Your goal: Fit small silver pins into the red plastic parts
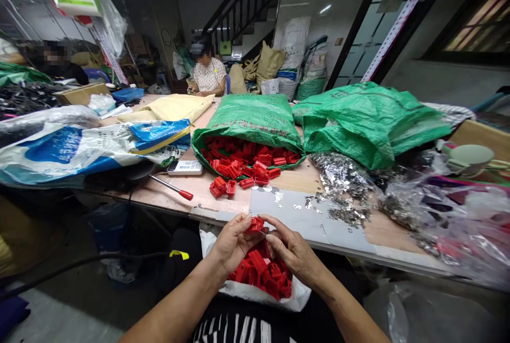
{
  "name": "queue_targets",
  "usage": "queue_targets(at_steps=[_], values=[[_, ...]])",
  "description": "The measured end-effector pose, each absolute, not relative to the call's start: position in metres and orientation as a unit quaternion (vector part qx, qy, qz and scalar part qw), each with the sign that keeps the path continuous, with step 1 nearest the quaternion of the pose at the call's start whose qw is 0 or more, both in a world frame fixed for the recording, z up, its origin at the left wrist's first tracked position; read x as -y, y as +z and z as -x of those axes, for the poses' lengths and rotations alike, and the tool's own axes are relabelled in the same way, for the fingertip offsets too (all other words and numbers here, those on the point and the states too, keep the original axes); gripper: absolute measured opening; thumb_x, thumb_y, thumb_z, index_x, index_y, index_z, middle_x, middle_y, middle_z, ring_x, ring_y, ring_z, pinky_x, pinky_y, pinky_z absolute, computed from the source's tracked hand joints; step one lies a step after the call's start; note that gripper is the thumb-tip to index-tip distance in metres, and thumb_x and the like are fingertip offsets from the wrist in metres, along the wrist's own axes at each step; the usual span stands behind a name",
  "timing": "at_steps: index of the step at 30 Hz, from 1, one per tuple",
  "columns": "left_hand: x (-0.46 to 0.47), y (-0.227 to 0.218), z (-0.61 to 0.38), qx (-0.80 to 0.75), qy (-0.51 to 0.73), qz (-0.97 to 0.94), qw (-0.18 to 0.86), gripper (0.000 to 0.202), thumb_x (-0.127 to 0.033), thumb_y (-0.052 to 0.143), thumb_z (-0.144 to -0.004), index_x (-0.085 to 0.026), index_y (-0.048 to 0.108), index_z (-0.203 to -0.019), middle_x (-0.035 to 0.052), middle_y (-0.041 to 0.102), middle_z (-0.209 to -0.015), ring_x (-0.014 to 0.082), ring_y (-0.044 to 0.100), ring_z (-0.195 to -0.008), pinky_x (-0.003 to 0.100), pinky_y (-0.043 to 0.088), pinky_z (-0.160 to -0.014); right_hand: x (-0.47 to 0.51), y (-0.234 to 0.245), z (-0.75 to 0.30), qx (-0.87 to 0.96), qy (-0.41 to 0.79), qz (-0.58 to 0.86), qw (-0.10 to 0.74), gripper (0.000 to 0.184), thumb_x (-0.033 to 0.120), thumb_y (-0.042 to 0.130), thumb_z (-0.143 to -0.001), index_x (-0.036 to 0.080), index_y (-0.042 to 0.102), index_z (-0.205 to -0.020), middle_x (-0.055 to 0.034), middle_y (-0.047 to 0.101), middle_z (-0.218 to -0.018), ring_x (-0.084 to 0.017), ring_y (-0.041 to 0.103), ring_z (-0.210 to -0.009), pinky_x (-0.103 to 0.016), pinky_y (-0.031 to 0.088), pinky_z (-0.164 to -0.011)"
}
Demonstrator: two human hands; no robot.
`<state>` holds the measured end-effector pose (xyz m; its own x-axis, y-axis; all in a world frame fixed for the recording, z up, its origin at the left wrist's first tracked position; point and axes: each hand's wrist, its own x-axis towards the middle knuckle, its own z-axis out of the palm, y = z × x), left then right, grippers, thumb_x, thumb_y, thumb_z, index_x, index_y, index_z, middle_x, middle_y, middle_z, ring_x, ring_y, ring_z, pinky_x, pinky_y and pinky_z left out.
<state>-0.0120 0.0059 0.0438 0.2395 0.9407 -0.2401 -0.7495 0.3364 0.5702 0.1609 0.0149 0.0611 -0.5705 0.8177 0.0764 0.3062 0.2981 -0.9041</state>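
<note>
My left hand (pixel 231 245) pinches a small red plastic part (pixel 255 224) between thumb and fingers, just in front of the table edge. Close against its right side is my right hand (pixel 292 250), with the forefinger touching the part and the thumb bent in below. Whatever sits between those right fingertips is too small to make out. Under both hands, a white bag (pixel 297 298) on my lap holds many similar red parts (pixel 261 271). Thin silvery metal pieces (pixel 346 213) lie scattered on the grey sheet (pixel 279 221) and the tabletop ahead.
A green woven sack (pixel 251 114) spills red parts (pixel 231 168) onto the table. Left of it are a red-handled lever (pixel 175 189), a white device (pixel 185 168) and a blue-white sack (pixel 79 146). Another green sack (pixel 370 120) lies right. Across the table sits a person (pixel 209 75).
</note>
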Motion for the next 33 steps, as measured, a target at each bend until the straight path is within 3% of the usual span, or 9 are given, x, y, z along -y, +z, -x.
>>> queue_targets(at_steps=[10, 14, 17, 21, 25, 30, 33], values=[[0.001, 0.041, 0.009, -0.261, 0.541, -0.105, 0.793, 0.015, -0.024, 0.071, -0.078, -0.013, 0.063, -0.083, 0.0054, 0.072, -0.08, 0.0183, 0.07, -0.076, 0.035, 0.051, -0.086, -0.011, 0.059, -0.158, 0.736, 0.457, 0.384, 0.319, 0.036, 0.045, 0.042, -0.097, 0.021, 0.055, -0.12, 0.0047, 0.046, -0.057, -0.014, 0.043, -0.051, -0.024, 0.035, -0.05], [0.003, 0.044, 0.009, -0.249, 0.54, -0.145, 0.791, 0.019, -0.021, 0.074, -0.074, -0.014, 0.058, -0.068, 0.0028, 0.068, -0.075, 0.0139, 0.066, -0.075, 0.032, 0.048, -0.086, -0.013, 0.058, -0.156, 0.701, 0.49, 0.376, 0.357, 0.038, 0.05, 0.041, -0.096, 0.018, 0.062, -0.097, 0.0053, 0.039, -0.055, -0.012, 0.035, -0.049, -0.024, 0.031, -0.049], [0.003, 0.045, 0.01, -0.285, 0.553, -0.219, 0.751, 0.019, -0.021, 0.076, -0.071, -0.014, 0.058, -0.069, 0.0015, 0.067, -0.078, 0.0111, 0.061, -0.075, 0.026, 0.045, -0.081, -0.017, 0.056, -0.156, 0.686, 0.516, 0.373, 0.353, 0.041, 0.052, 0.042, -0.096, 0.017, 0.062, -0.088, 0.0054, 0.036, -0.056, -0.011, 0.033, -0.05, -0.024, 0.03, -0.05], [-0.001, 0.042, 0.015, -0.355, 0.582, -0.305, 0.665, 0.016, -0.023, 0.075, -0.071, -0.015, 0.064, -0.078, 0.0022, 0.068, -0.085, 0.0133, 0.059, -0.085, 0.026, 0.041, -0.084, -0.028, 0.049, -0.153, 0.696, 0.503, 0.383, 0.341, 0.041, 0.051, 0.04, -0.096, 0.017, 0.063, -0.098, 0.0052, 0.04, -0.057, -0.012, 0.038, -0.053, -0.024, 0.032, -0.053], [-0.005, 0.035, 0.021, -0.378, 0.595, -0.298, 0.644, 0.017, -0.026, 0.075, -0.07, -0.016, 0.065, -0.079, 0.0029, 0.068, -0.086, 0.0161, 0.059, -0.091, 0.028, 0.039, -0.089, -0.048, 0.044, -0.145, 0.726, 0.45, 0.406, 0.326, 0.038, 0.049, 0.04, -0.096, 0.019, 0.063, -0.1, 0.0043, 0.047, -0.06, -0.013, 0.045, -0.055, -0.024, 0.037, -0.055], [-0.009, 0.031, 0.024, -0.383, 0.597, -0.275, 0.649, 0.02, -0.028, 0.077, -0.067, -0.016, 0.064, -0.076, 0.0031, 0.069, -0.081, 0.0166, 0.061, -0.087, 0.029, 0.039, -0.089, -0.086, 0.046, -0.124, 0.796, 0.271, 0.48, 0.249, 0.029, 0.036, 0.044, -0.093, 0.02, 0.06, -0.111, 0.0002, 0.062, -0.073, -0.016, 0.057, -0.066, -0.025, 0.041, -0.062], [-0.009, 0.029, 0.024, -0.383, 0.596, -0.262, 0.655, 0.021, -0.029, 0.077, -0.067, -0.016, 0.063, -0.077, 0.0024, 0.068, -0.079, 0.0159, 0.062, -0.084, 0.028, 0.04, -0.086, -0.11, 0.044, -0.109, 0.805, 0.211, 0.513, 0.212, 0.039, 0.026, 0.049, -0.089, 0.022, 0.051, -0.128, -0.0018, 0.065, -0.08, -0.019, 0.06, -0.075, -0.026, 0.041, -0.066]])
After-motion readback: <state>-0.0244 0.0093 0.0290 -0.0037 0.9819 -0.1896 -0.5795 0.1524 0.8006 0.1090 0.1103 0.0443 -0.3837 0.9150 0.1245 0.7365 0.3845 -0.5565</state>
